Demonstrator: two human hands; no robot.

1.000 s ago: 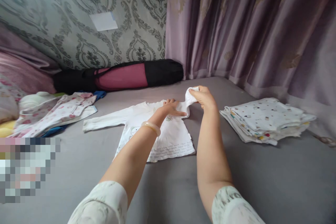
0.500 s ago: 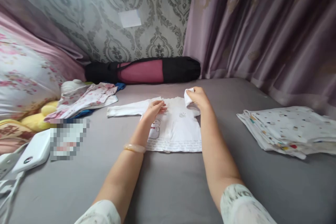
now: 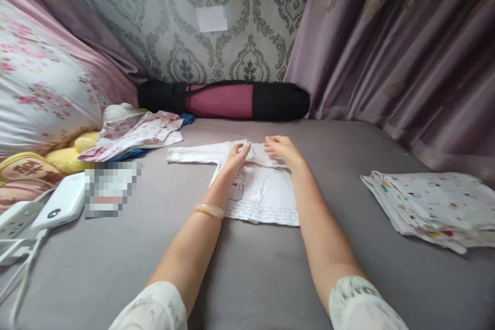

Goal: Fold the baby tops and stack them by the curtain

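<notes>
A small white long-sleeved shirt (image 3: 266,198) lies flat on the grey sheet, with a bear print on its front and lines of small print along the hem. Its left-hand sleeve (image 3: 197,153) stretches straight out to the side. The other sleeve (image 3: 258,153) lies folded across the chest. My left hand (image 3: 236,159) is at the upper left of the shirt beside the folded sleeve's end, thumb and fingers apart. Over the upper right of the shirt, my right hand (image 3: 285,150) is open with its fingers stretched out toward the left.
A stack of folded patterned clothes (image 3: 436,206) lies at the right. Loose clothes (image 3: 143,131), a yellow plush toy (image 3: 65,160), a white power bank (image 3: 62,201) and a power strip (image 3: 15,221) are at the left. A black and pink long bag (image 3: 220,100) lies along the wall.
My right hand has brought the right-hand sleeve inward over the shirt's chest and let go of it. My left hand stays near the shirt's upper left. The view has shifted slightly.
</notes>
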